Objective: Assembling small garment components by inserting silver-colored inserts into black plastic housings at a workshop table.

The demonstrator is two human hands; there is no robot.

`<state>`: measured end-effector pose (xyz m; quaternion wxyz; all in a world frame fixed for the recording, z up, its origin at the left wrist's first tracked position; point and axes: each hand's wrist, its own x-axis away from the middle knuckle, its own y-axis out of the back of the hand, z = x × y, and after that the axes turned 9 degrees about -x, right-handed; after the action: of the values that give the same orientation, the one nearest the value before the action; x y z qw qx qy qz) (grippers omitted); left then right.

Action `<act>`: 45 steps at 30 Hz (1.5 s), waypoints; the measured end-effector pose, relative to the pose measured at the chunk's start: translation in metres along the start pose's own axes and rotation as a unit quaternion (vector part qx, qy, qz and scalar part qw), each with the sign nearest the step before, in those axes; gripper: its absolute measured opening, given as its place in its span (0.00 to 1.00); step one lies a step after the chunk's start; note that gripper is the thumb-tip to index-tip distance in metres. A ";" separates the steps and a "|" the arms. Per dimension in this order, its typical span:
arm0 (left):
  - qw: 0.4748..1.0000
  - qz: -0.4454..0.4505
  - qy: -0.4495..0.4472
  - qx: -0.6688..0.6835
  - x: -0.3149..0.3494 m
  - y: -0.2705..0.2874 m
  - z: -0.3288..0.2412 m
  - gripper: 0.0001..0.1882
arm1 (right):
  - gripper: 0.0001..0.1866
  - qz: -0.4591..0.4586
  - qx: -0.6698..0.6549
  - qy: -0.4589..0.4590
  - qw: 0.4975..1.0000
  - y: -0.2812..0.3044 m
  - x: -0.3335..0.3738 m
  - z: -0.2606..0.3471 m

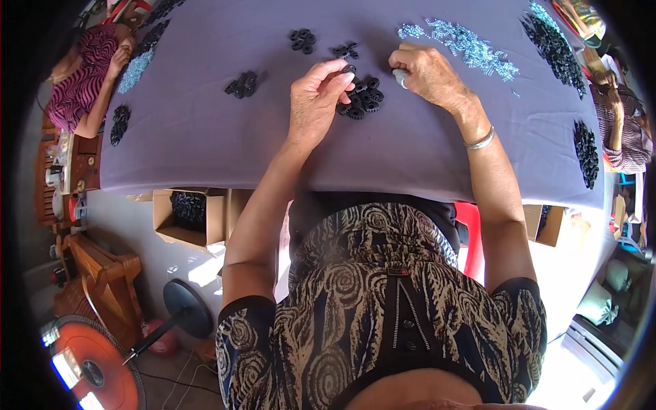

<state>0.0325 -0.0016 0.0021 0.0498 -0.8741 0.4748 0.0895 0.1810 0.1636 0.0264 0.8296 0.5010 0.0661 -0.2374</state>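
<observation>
My left hand [316, 99] is closed, thumb and fingers pinching a small black ridged wheel [349, 70]. Right beside those fingertips lies a pile of similar black wheels [362, 108] on the purple-grey tablecloth [410, 150]. Across from it, my right hand [429, 75] is curled around a small pale grey piece [400, 78], whose kind I cannot make out. Beyond my hands sit two small clusters of black parts, one [346, 50] near the pile and another [302, 41] farther left. Shiny bluish metal pieces [471, 48] are scattered just past my right hand.
More black parts [241, 85] lie to the left. Heaps of black pieces [557, 55] line the table's right side. People sit at the left [85, 82] and right [618, 116] edges. Under the table stands a cardboard box [184, 236]; a fan [96, 369] is at lower left.
</observation>
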 end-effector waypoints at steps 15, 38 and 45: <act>1.000 0.014 0.000 -0.004 0.000 -0.002 -0.001 0.12 | 0.12 -0.046 -0.107 -0.016 0.993 -0.012 -0.005 0.001; 0.999 0.037 0.010 -0.020 0.003 -0.003 -0.002 0.12 | 0.08 -0.030 -0.517 -0.127 0.846 -0.024 -0.008 0.031; 1.000 0.023 0.002 -0.016 0.004 -0.004 0.000 0.08 | 0.13 -0.044 -0.474 -0.114 0.872 -0.027 -0.010 0.032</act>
<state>0.0382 -0.0027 0.0011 0.0329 -0.8638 0.4934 0.0966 0.1557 0.1296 0.0242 0.9580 0.0140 0.0972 -0.2695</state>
